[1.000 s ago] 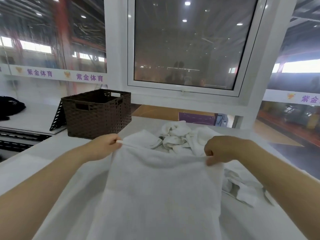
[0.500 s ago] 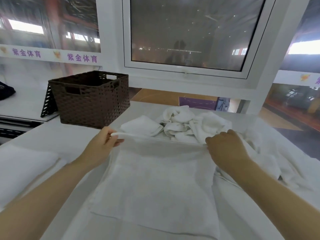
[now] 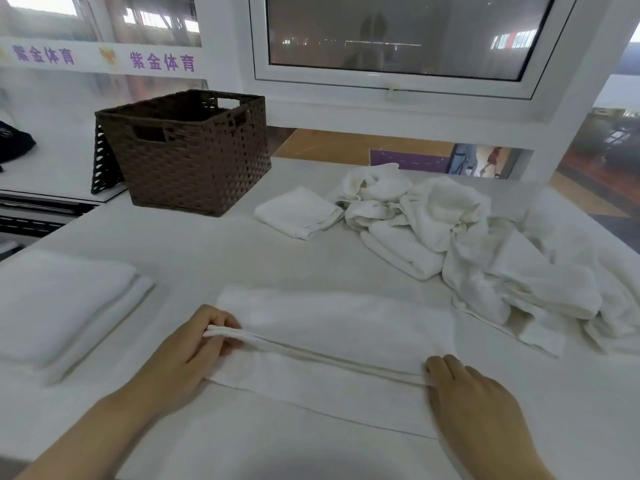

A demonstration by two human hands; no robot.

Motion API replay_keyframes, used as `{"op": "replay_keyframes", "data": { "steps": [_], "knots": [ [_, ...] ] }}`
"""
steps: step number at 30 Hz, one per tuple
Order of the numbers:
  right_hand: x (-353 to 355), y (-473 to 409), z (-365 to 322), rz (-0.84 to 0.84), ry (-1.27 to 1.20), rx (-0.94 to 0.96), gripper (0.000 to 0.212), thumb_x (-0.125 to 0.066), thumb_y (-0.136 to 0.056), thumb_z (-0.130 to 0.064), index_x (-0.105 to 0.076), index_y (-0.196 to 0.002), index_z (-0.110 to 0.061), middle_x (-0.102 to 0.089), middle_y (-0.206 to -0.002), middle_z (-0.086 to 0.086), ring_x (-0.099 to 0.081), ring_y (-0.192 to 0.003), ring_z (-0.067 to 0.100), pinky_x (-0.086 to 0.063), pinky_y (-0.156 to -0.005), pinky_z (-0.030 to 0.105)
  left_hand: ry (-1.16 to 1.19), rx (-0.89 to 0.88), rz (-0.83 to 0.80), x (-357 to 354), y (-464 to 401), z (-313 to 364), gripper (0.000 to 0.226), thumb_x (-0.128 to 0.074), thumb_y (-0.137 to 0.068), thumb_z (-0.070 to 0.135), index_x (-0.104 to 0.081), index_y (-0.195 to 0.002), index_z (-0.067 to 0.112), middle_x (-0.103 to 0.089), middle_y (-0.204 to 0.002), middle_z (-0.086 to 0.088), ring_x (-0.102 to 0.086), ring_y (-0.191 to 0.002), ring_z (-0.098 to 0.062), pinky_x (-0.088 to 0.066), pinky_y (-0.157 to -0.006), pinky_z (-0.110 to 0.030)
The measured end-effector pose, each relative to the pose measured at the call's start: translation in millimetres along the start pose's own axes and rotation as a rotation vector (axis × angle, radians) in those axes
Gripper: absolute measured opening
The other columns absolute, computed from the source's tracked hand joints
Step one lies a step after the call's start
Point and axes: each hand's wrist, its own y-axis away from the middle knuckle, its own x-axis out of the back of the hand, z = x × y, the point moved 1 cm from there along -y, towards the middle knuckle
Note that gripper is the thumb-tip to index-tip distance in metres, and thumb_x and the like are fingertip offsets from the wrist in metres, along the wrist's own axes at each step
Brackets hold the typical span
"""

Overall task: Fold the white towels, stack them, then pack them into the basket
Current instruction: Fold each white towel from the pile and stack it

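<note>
A white towel [image 3: 332, 327] lies flat on the table [image 3: 214, 258] in front of me, folded over with its doubled edge toward me. My left hand [image 3: 187, 358] pinches the left end of that edge. My right hand [image 3: 464, 389] pinches the right end. A stack of folded white towels [image 3: 59, 303] sits at the left. One small folded towel [image 3: 298, 211] lies further back. A heap of crumpled white towels [image 3: 467, 244] spreads over the right side. The brown woven basket [image 3: 187, 150] stands at the back left.
A window and white wall close off the far edge of the table. A black folded rack [image 3: 102, 161] leans against the basket's left side. A dark cloth [image 3: 14, 143] lies on a lower shelf at far left.
Both hands have brought the towel's held edge from up near the heap down toward me, laying the towel folded on the table. The view has tipped downward.
</note>
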Motion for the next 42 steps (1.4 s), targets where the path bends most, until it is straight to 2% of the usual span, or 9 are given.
{"op": "replay_keyframes", "data": {
  "steps": [3, 6, 8, 13, 17, 22, 27, 36, 42],
  "knots": [
    [-7.5, 9.4, -0.2, 0.117, -0.021, -0.001, 0.006, -0.060, -0.067, -0.011, -0.060, -0.073, -0.011, -0.046, -0.062, 0.001, -0.047, -0.042, 0.024, -0.030, -0.038, 0.031, -0.110, -0.047, -0.016, 2.0, 7.8, -3.1, 0.021, -0.036, -0.088, 0.036, -0.053, -0.101, 0.035, -0.062, -0.103, 0.007, -0.061, -0.084, -0.014, -0.045, -0.072, -0.028],
    [-4.5, 10.6, 2.1, 0.172, -0.041, 0.028, 0.012, -0.045, -0.073, -0.017, -0.056, -0.074, -0.012, -0.046, -0.062, 0.000, -0.046, -0.046, 0.023, -0.032, -0.040, 0.032, -0.115, -0.103, -0.032, 4.2, 8.2, -4.7, 0.025, -0.041, -0.080, 0.036, -0.052, -0.097, 0.023, -0.056, -0.091, 0.005, -0.047, -0.066, -0.011, -0.035, -0.059, -0.022],
    [-3.2, 11.6, 2.7, 0.214, -0.033, 0.085, 0.007, -0.048, -0.070, -0.014, -0.050, -0.076, -0.015, -0.045, -0.062, 0.000, -0.045, -0.047, 0.024, -0.032, -0.039, 0.032, -0.108, -0.138, -0.041, 5.8, 6.6, -6.1, 0.024, -0.043, -0.073, 0.032, -0.049, -0.091, 0.016, -0.053, -0.089, 0.002, -0.042, -0.066, -0.015, -0.031, -0.058, -0.021],
    [-5.4, 16.2, 6.5, 0.277, -0.051, 0.165, 0.040, -0.065, -0.057, -0.002, -0.037, -0.079, -0.021, -0.043, -0.059, 0.000, -0.042, -0.048, 0.022, -0.030, -0.044, 0.029, -0.156, -0.171, -0.120, 8.7, 8.0, -10.3, 0.011, -0.047, -0.072, 0.024, -0.037, -0.076, 0.027, -0.050, -0.091, 0.000, -0.043, -0.073, -0.024, -0.031, -0.062, -0.027],
    [-1.4, 16.5, 12.4, 0.262, -0.128, 0.257, 0.019, -0.057, -0.080, -0.013, -0.041, -0.078, -0.023, -0.042, -0.064, -0.005, -0.041, -0.053, 0.018, -0.029, -0.049, 0.026, -0.350, -0.225, -0.216, 11.7, 13.9, -17.5, 0.020, -0.051, -0.075, 0.021, -0.035, -0.077, 0.032, -0.050, -0.101, 0.010, -0.042, -0.067, -0.017, -0.030, -0.059, -0.026],
    [3.3, 29.1, 27.8, 0.106, -0.209, 0.363, 0.030, -0.058, -0.085, -0.055, -0.066, -0.088, -0.026, -0.058, -0.083, -0.012, -0.053, -0.072, 0.010, -0.037, -0.069, 0.023, -0.502, -0.249, -0.230, 16.8, 23.1, -22.3, 0.021, -0.058, -0.085, 0.052, -0.044, -0.091, 0.037, -0.048, -0.119, 0.026, -0.050, -0.066, -0.009, -0.044, -0.063, -0.021],
    [6.9, 36.2, 26.9, 0.050, -0.288, 0.308, 0.033, -0.052, -0.088, -0.062, -0.058, -0.099, -0.031, -0.062, -0.122, -0.004, -0.056, -0.107, 0.012, -0.050, -0.085, 0.023, -0.779, -0.447, -0.169, 18.8, 9.6, -9.9, 0.023, -0.053, -0.086, 0.054, -0.054, -0.096, 0.033, -0.053, -0.085, 0.017, -0.048, -0.061, -0.004, -0.043, -0.048, -0.020],
    [26.2, 24.7, 26.5, -0.148, -0.433, 0.037, 0.029, -0.053, -0.082, -0.037, -0.048, -0.109, -0.048, -0.056, -0.093, -0.040, -0.054, -0.078, -0.013, -0.039, -0.056, 0.004, -0.972, -0.712, -0.112, 23.8, -7.9, 4.5, 0.018, -0.051, -0.084, 0.025, -0.065, -0.094, 0.021, -0.049, -0.058, 0.010, -0.042, -0.043, -0.014, -0.026, -0.040, -0.024],
    [24.7, 18.9, 22.4, -0.188, -0.485, -0.061, 0.039, -0.057, -0.090, -0.023, -0.032, -0.099, -0.052, -0.063, -0.082, -0.019, -0.060, -0.066, 0.008, -0.049, -0.061, 0.026, -0.906, -0.752, -0.100, 24.3, -7.6, 6.5, 0.022, -0.047, -0.093, 0.021, -0.057, -0.112, 0.017, -0.063, -0.090, 0.000, -0.057, -0.073, -0.018, -0.050, -0.058, -0.028]
  ]
}}
